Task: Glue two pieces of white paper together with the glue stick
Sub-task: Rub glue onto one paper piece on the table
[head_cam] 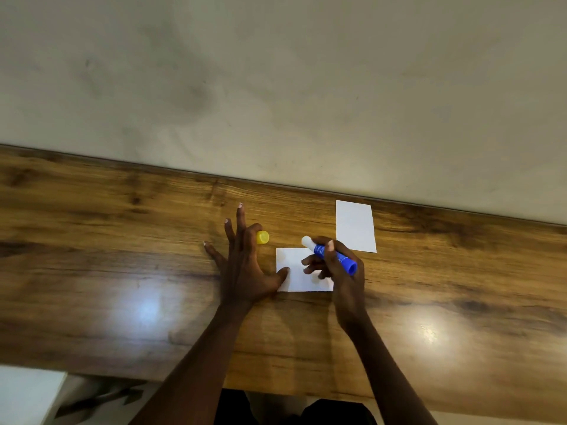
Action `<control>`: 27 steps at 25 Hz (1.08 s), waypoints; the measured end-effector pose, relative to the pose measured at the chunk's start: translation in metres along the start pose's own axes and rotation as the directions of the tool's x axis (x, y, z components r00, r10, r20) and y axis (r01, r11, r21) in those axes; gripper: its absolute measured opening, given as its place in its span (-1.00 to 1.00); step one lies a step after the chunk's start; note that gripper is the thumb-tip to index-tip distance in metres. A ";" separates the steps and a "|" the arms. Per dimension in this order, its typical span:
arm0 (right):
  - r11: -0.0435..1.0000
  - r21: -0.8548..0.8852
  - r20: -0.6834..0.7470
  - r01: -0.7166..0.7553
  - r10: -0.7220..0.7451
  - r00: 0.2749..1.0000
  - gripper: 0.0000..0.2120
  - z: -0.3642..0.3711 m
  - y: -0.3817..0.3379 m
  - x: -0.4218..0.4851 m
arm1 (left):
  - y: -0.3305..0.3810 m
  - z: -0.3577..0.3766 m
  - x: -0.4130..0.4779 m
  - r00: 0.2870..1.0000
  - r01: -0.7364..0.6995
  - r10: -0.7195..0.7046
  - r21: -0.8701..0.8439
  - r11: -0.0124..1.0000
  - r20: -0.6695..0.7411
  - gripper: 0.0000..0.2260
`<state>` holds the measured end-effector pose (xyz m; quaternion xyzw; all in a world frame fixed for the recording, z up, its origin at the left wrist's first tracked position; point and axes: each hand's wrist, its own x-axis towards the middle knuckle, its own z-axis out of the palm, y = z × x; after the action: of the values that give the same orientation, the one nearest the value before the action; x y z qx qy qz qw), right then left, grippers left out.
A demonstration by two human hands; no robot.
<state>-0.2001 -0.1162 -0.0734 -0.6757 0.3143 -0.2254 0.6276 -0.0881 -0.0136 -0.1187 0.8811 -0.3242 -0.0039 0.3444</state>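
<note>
Two risks stand out to me. My left hand [242, 265] is spread flat on the brown wood-grain table [122, 271]. Only its thumb tip presses the left edge of the nearer white paper rectangle [296, 282], which lies mid-surface between the near and far edges. So light a hold could, I judge, let the sheet slide or crease when glue drags across it. My right hand [340, 271] curls round the blue plastic glue stick [334, 256], tilted, its white tip over the sheet's far edge; whether it touches, I cannot tell. Heavy pressure might smear or snap that exposed glue. Just beside my left fingers sits the small round yellow cap [263, 237], which a knock could send rolling. The second white paper rectangle [356, 227] lies flat near the table's far edge, apart from the first. Both sheets look plain and uncreased.
</note>
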 end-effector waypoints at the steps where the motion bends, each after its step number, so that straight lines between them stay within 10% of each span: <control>1: 0.987 0.151 -0.067 -0.058 0.069 0.995 -0.85 0.009 0.003 -0.003 | 0.000 0.000 0.000 1.000 0.005 -0.005 0.004 1.000 -0.001 -0.05; 27: 0.958 -0.288 -0.202 -0.011 -0.049 0.978 -0.92 0.002 0.017 0.022 | -0.001 0.000 0.000 1.000 0.003 -0.003 0.002 1.000 0.003 -0.09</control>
<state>-0.1854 -0.1302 -0.0921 -0.7356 0.4007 -0.2525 0.4843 -0.0875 -0.0135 -0.1196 0.8820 -0.3233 -0.0053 0.3428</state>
